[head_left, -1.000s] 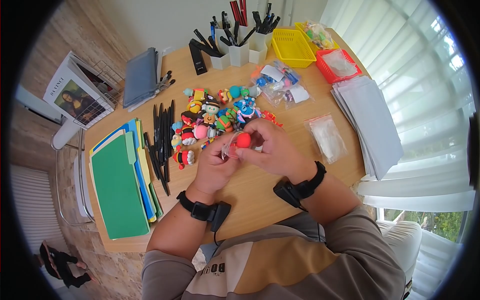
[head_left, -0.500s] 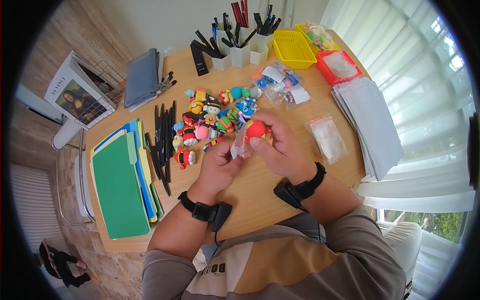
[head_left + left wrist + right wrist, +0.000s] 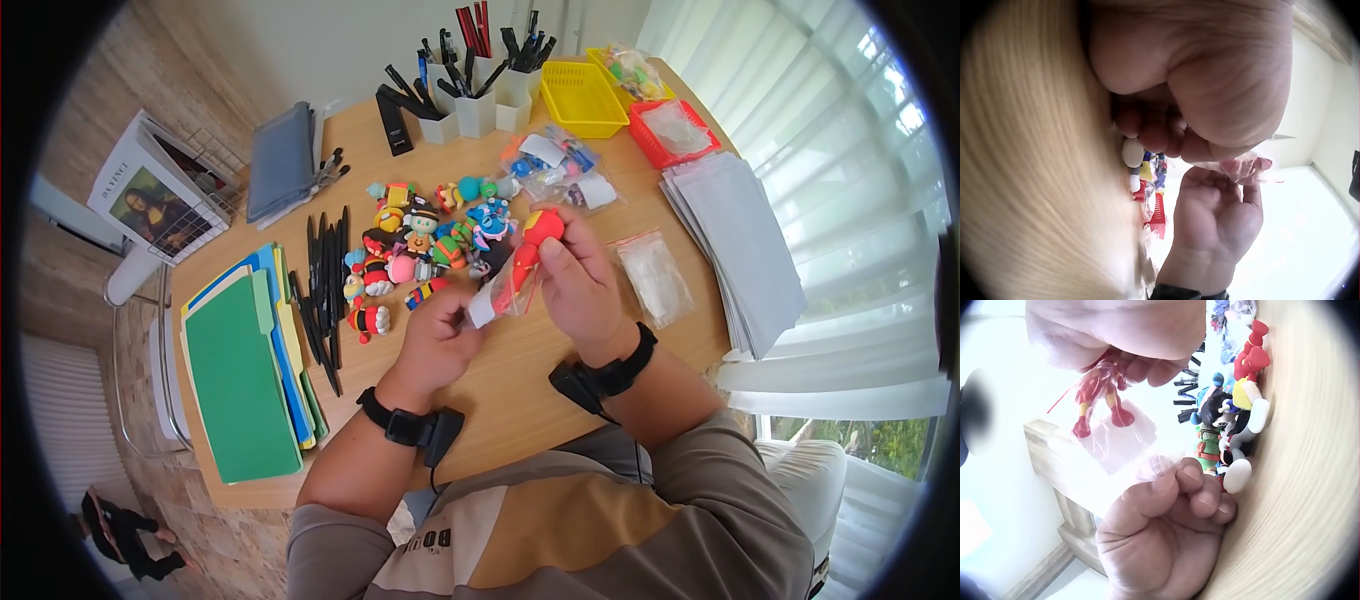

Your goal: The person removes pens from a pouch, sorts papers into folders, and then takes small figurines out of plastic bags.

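Note:
A red figurine with a yellow face (image 3: 542,228) sticks head-first out of a clear plastic bag (image 3: 514,284). My right hand (image 3: 582,290) grips the figurine near its head, thumb on the near side. Its red feet (image 3: 1124,416) still show through the film in the right wrist view. Lower left, my left hand (image 3: 436,338) pinches the far end of the bag, where a white patch (image 3: 482,308) shows. Both hands are held over the near part of the table, just in front of a cluster of colourful figurines (image 3: 420,236).
Black pens (image 3: 324,280) and coloured folders (image 3: 240,370) lie to the left. Pen holders (image 3: 476,112) stand at the back. Bagged figurines (image 3: 560,160), a yellow basket (image 3: 584,100), a red basket (image 3: 660,150), a bag of white contents (image 3: 654,276) and white envelopes (image 3: 736,250) occupy the right.
The figurine has slid further out of the bag, its head moving up and right with my right hand. My left hand stays nearly in place, and the bag is drawn out longer between them.

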Available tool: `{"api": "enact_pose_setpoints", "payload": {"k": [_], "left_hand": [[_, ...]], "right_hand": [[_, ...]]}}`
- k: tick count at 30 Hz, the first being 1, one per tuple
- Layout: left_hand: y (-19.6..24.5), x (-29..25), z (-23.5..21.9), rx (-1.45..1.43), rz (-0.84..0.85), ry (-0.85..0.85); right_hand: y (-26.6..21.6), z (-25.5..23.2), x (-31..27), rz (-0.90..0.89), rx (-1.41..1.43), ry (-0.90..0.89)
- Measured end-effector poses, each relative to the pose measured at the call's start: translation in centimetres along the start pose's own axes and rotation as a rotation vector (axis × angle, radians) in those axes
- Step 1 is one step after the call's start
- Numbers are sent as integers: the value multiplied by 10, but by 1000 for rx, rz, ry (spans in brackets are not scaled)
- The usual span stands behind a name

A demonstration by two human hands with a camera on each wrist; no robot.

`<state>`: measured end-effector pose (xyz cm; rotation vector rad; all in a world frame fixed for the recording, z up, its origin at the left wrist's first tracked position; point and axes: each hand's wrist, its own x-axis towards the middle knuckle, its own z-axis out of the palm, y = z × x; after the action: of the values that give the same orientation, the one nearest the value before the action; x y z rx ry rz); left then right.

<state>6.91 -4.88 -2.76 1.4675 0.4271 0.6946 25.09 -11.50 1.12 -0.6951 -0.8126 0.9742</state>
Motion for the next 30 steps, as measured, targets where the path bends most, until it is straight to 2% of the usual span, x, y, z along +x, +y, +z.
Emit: {"api": "enact_pose_setpoints", "payload": {"k": [1,4,6,8,9,11,12,14,17,21,23,30], "left_hand": [[0,1,3,-110,61,12],[20,2,10,-169,24,-2],[18,3,8,-187,17,-2],[15,4,5,-206,10,-3],[13,5,3,-120,37,-10],[13,6,2,-35,64,-20],[14,6,2,45,55,-7],[14,6,2,123,49,0],[13,4,1,193,56,-30],[16,4,2,193,52,-56],[18,4,3,203,57,-59],[14,3,-1,177,103,-86]], "right_hand": [[0,2,0,-2,-45,-25],[0,4,-2,29,-92,-85],[1,4,-3,61,-95,-119],[4,5,-3,16,-111,-141],[4,5,-2,16,-111,-139],[3,5,0,-32,-16,-6],[2,3,1,-34,-18,-3],[-1,-2,4,21,256,85],[-8,-3,11,50,371,144],[-14,-7,14,123,411,115],[-15,-3,15,222,434,185],[-11,-2,17,215,433,179]]}}
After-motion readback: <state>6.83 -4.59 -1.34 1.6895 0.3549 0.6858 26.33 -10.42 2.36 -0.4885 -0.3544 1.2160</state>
